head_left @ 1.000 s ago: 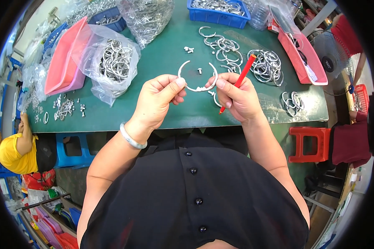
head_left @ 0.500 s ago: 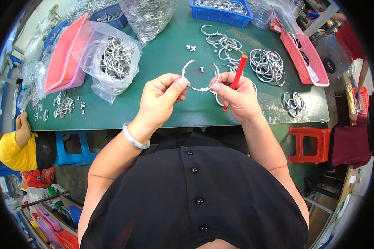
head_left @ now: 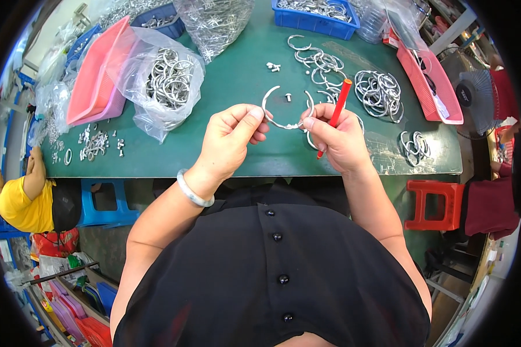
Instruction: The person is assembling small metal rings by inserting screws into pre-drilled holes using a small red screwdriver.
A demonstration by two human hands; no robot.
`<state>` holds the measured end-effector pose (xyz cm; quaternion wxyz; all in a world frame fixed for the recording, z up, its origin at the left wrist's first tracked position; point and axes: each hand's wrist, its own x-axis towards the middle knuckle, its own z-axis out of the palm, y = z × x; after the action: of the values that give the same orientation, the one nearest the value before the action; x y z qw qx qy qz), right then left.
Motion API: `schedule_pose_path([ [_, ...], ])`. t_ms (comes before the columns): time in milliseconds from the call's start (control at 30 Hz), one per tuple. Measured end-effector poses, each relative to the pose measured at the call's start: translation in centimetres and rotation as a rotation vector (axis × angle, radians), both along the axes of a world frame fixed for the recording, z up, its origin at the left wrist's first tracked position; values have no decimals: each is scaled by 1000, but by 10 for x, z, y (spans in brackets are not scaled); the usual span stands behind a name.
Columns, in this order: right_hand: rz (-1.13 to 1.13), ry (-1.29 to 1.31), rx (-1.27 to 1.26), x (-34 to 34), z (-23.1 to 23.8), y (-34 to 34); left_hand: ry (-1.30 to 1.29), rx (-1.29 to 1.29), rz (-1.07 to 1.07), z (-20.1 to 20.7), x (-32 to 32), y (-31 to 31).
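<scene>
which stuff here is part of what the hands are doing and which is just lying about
Likely in the job:
open silver ring, between left hand and right hand;
red pencil or pen, in right hand

Apparently just about:
fan;
red stool;
blue stool

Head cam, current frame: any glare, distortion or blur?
Head view: pale glare on the green table at right, around the small ring pile; head view: black fisheye vignette in the corners, surroundings warped toward the rim; head view: the held open ring shows a clear outline, no obvious motion blur, but its lower detail is too small to tell.
</scene>
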<state>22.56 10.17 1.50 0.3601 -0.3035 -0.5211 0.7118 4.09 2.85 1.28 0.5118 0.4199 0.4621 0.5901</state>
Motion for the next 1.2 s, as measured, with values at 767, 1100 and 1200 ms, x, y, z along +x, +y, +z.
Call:
schedule_pose_path([
  [767,2,-86,202,6,-6,-1,945,724,227,10,1,-3],
  [1100,-82,-37,752,1,2,-5,307,226,108,-14,-4,1],
  [1200,-41,-138,828,-2,18,-11,26,0,-46,-16,-4,3],
])
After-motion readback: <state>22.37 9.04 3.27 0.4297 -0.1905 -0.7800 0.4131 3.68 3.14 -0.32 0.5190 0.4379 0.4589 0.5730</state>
